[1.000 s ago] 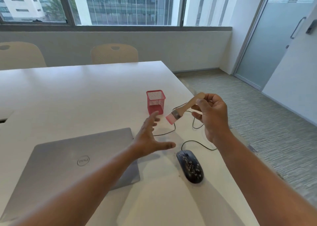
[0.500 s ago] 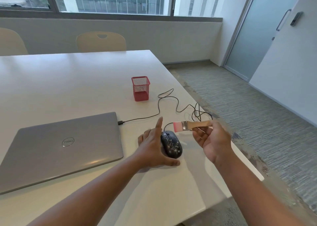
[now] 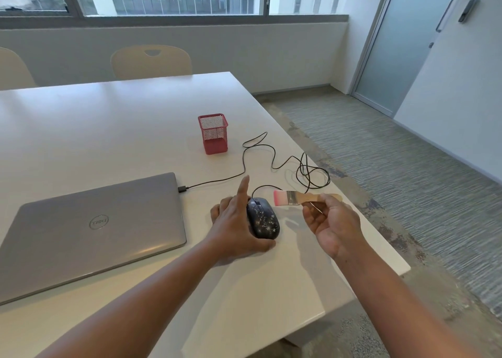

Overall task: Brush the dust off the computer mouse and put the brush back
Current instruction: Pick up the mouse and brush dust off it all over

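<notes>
Two hands in: left hand point(image 3: 233, 227) steadies the mouse point(image 3: 263, 219) — light, slippery — right hand point(image 3: 330, 222) pinches the brush point(image 3: 301, 198) by its stiff handle, soft bristles leading.

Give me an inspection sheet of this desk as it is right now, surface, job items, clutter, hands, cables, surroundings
Surface: white table, the mouse near its right edge.
Job's things: black mouse speckled with pale dust; brush with pink bristles held just above it, not touching; red mesh cup upright behind.
Clutter: closed grey laptop left of the mouse.
Hands: left hand steadies the mouse, forefinger raised; right hand pinches the brush handle.
Cables: black cable runs from the laptop in loops to the mouse, tangled near the table edge.
Surroundings: two chairs, windows, frosted glass door, carpet.
</notes>
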`<state>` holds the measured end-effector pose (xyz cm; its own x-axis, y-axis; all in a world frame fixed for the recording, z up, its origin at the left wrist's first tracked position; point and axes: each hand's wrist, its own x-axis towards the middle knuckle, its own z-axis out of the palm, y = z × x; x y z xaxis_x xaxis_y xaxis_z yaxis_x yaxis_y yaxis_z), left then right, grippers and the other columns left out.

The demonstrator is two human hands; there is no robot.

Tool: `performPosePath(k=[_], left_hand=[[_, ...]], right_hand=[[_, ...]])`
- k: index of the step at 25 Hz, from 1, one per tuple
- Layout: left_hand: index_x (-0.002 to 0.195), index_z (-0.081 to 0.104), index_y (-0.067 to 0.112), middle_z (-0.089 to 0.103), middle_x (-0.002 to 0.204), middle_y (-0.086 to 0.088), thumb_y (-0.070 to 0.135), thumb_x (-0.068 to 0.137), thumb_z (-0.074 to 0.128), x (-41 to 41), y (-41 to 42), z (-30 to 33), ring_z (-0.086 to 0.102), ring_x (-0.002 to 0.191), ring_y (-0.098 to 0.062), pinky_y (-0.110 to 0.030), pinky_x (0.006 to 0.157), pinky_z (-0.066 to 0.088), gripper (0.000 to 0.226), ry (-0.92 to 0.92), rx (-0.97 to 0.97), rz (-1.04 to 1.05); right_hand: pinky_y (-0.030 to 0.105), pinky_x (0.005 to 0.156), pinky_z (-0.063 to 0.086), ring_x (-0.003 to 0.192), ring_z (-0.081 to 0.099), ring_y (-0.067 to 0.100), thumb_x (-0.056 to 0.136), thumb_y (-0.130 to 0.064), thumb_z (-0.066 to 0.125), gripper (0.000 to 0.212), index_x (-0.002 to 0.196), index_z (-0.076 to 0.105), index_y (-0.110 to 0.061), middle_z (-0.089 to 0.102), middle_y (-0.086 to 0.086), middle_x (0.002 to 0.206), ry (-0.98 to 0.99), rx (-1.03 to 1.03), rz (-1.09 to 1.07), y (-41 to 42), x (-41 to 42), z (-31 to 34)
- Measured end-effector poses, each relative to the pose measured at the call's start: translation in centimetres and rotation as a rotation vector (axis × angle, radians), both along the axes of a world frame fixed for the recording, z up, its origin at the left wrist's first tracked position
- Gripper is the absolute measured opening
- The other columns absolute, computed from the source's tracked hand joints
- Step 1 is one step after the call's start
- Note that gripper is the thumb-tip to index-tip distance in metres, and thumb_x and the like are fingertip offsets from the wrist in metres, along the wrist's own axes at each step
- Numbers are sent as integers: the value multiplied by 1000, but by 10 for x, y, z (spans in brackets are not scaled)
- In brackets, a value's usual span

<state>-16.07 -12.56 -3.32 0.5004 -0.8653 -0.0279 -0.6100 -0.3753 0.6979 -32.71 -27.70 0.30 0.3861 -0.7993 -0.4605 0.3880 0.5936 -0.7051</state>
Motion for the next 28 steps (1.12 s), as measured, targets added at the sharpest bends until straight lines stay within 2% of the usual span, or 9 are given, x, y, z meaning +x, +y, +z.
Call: performPosePath(k=[2,5,7,12,14,18,22,26,28], left_hand=[[163,-20,53,44,143,11,71,51,82,-2,2,5,31,139,-15,-31,113,11,152,-14,-18,-14],[158,-21,63,38,137,18,69,53,83,-7,6,12,32,135,-14,-33,115,15,148,-7,-50,-36],[154,-26,67,38,138,18,68,54,83,-13,9,15,34,131,-12,-33,116,16,148,-6,-78,-52],[157,-27,64,40,149,13,62,56,86,-36,18,24,34,131,-11,-33,118,20,151,-28,-94,-116],[159,-28,60,38,156,10,59,57,87,-44,23,29,33,135,-11,-32,119,20,154,-50,-94,-185],[158,-31,60,37,157,7,57,58,88,-64,42,37,32,136,-8,-31,120,17,155,-106,-103,-380],[155,-35,60,35,154,11,59,57,87,-95,61,37,32,138,-9,-31,119,18,156,-140,-84,-574],[157,-37,55,29,145,24,64,58,82,-128,81,29,28,125,4,-34,116,24,155,-113,-87,-691],[157,-38,53,29,144,27,67,58,82,-144,88,22,30,127,3,-35,118,25,156,-107,-91,-723]], right_hand=[[29,53,60,55,72,20,100,-5,61,28,128,54,-5,69,18,85,-16,0,3,-1,-2,0],[28,53,60,57,71,20,96,0,65,32,126,54,-7,71,17,81,-41,-14,35,-5,-8,2],[29,54,60,59,71,21,93,3,67,33,121,55,-8,73,16,78,-47,-24,62,-7,-12,3],[27,55,59,58,70,19,88,6,70,35,114,54,-10,73,9,70,-55,-25,52,2,-34,7],[27,57,59,58,70,19,88,6,69,31,111,54,-9,73,9,69,-69,-24,4,18,-50,9],[26,55,58,55,69,17,88,6,67,21,98,57,-10,71,9,68,-92,-12,-154,67,-89,11],[24,50,54,50,63,11,87,6,66,20,91,61,-13,69,3,61,-89,3,-325,116,-132,11],[23,49,53,48,59,8,90,3,64,19,87,58,-14,65,0,56,-42,32,-394,153,-176,4],[24,50,55,48,60,8,91,3,64,19,86,57,-14,65,-1,55,-24,53,-415,163,-196,-2]])
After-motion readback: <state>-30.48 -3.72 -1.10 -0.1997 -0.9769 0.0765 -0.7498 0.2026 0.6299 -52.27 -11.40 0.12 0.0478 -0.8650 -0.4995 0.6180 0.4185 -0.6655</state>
